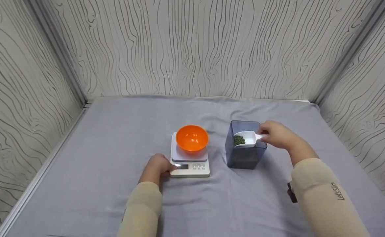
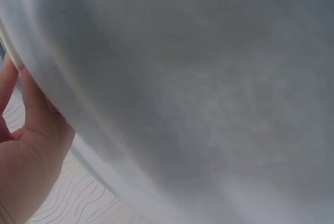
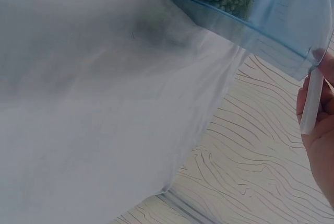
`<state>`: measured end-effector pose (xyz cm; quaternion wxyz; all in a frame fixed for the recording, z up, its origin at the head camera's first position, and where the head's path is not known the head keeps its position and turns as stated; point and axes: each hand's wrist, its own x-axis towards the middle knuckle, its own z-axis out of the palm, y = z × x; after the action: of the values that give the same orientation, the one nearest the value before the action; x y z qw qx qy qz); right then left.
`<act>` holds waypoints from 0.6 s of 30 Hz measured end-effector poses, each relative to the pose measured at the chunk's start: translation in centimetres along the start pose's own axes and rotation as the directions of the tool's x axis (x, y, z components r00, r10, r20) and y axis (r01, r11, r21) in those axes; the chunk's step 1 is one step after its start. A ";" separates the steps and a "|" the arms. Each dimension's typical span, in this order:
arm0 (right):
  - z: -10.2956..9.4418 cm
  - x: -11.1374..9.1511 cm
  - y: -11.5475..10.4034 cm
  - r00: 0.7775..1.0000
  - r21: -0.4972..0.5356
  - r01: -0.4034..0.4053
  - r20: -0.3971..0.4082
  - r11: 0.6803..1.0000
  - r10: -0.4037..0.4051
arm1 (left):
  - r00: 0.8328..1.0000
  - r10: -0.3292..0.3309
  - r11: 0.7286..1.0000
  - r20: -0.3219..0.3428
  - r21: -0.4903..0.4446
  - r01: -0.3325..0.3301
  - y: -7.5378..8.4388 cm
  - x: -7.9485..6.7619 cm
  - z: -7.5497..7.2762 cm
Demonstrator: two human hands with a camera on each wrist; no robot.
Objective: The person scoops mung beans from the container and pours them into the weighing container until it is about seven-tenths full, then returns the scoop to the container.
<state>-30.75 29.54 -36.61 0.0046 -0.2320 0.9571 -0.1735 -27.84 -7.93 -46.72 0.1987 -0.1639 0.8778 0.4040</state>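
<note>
Cream fabric covers both forearms: the left sleeve point(image 1: 141, 210) and the right sleeve point(image 1: 327, 194), two in all and each cut off by the bottom of the head view. One small dark object point(image 1: 291, 193) juts from behind the right sleeve, too hidden to identify. Beyond these, the left hand point(image 1: 159, 164) touches the left edge of one white scale point(image 1: 192, 172) with its fingertips; the lower fingers are out of sight, so I cannot tell whether they grasp it or merely rest there. The scale has one display point(image 1: 181, 167), its reading illegible, and what look like three buttons.

Slightly farther, one tall, see-through blue-grey container point(image 1: 243, 159) stands to the scale's right, well apart from the bowl. The right hand point(image 1: 279, 135) pinches the handle of one white scoop point(image 1: 251, 138), which lies at the container's mouth; whether it touches the rim is unclear. Green beans point(image 1: 239, 140) fill part of the scoop, too many to count, and more show through the container in the right wrist view, cropped at the top.

One orange bowl point(image 1: 195, 147) sits upright on the scale's platform, hiding part of it. Grey cloth point(image 1: 113, 138) spreads under everything, reaching back to three line-patterned walls point(image 1: 192, 49).
</note>
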 end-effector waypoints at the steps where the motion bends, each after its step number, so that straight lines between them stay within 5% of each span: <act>1: 0.0 -0.1 0.1 1.000 0.009 -0.011 0.002 1.000 0.011 | 1.000 0.000 1.000 0.000 0.000 0.000 0.0 0.0 0.0; 18: -0.1 -1.5 2.1 0.991 0.158 -0.129 -0.017 0.979 0.133 | 1.000 -0.017 1.000 -0.009 -0.017 0.017 -0.2 0.2 0.1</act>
<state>-30.34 32.03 -37.38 0.0211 -0.1650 0.9537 -0.2505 -27.91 -7.98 -46.99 0.1968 -0.1746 0.8739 0.4088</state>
